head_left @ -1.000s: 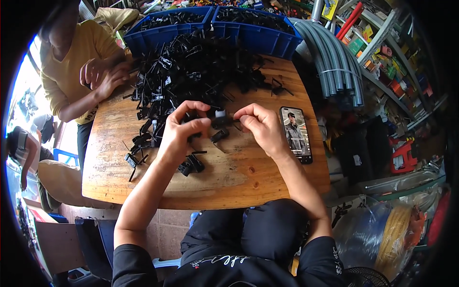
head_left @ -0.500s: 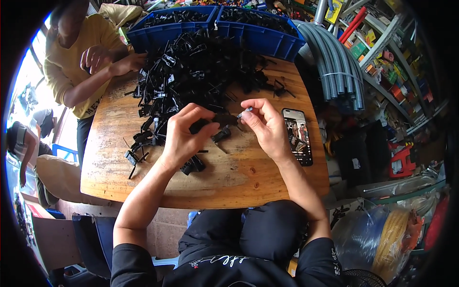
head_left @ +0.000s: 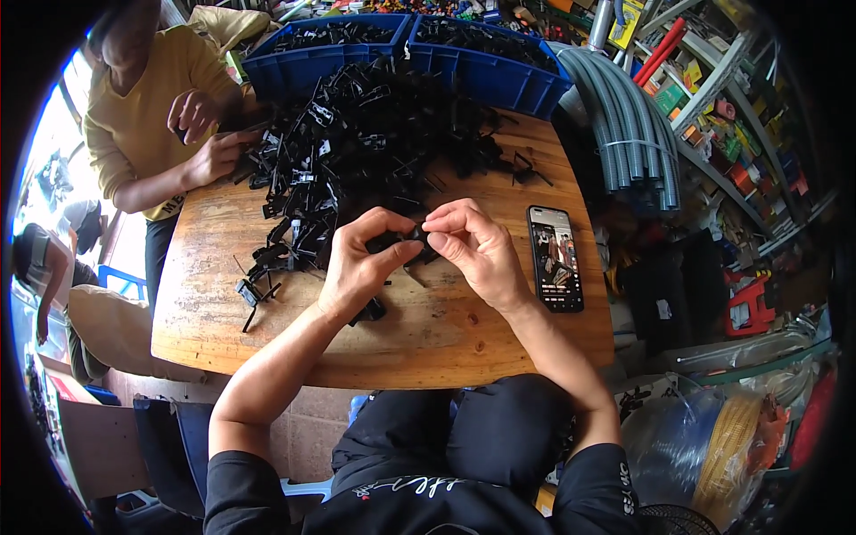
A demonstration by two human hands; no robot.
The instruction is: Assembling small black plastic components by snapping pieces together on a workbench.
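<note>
left hand (head_left: 358, 260): narrow pinch on small black plastic part (head_left: 384, 242), above brown wooden tabletop (head_left: 428, 334). right hand (head_left: 482, 259): narrow, just beside same part; grip on anything not possible to tell. beyond both hands: heap of black plastic parts (head_left: 357, 134). further right: black rectangular smartphone (head_left: 555, 259), screen lit.

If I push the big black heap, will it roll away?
The heap of black pieces probably won't roll: thin bits poke out every way, so pieces may snag together. Loose ones at its edge would likely slide across the flat wooden table. Top ones might tumble, since they look just piled up.
</note>
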